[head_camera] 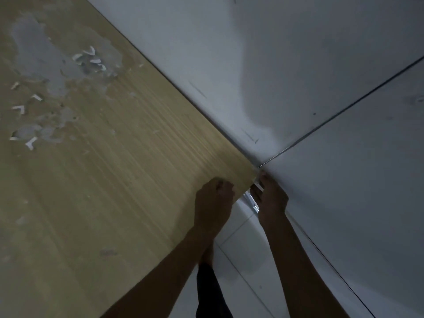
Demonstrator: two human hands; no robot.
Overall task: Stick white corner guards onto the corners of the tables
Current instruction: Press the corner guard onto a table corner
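Note:
A wood-grain table (114, 191) fills the left side, its near corner at mid-frame by the wall. My left hand (213, 200) rests with curled fingers on the tabletop just beside that corner. My right hand (270, 196) is at the corner's outer side, fingers pinching a small white corner guard (258, 185) against the table edge. Most of the guard is hidden by my fingers. Several loose white corner guards (91, 58) lie scattered on the far left of the tabletop.
White walls (298, 76) meet in a seam right behind the corner, leaving a narrow gap. White tiled floor (241, 249) shows below, with my foot and dark trouser leg (208, 283). Pale worn patches (41, 53) mark the tabletop.

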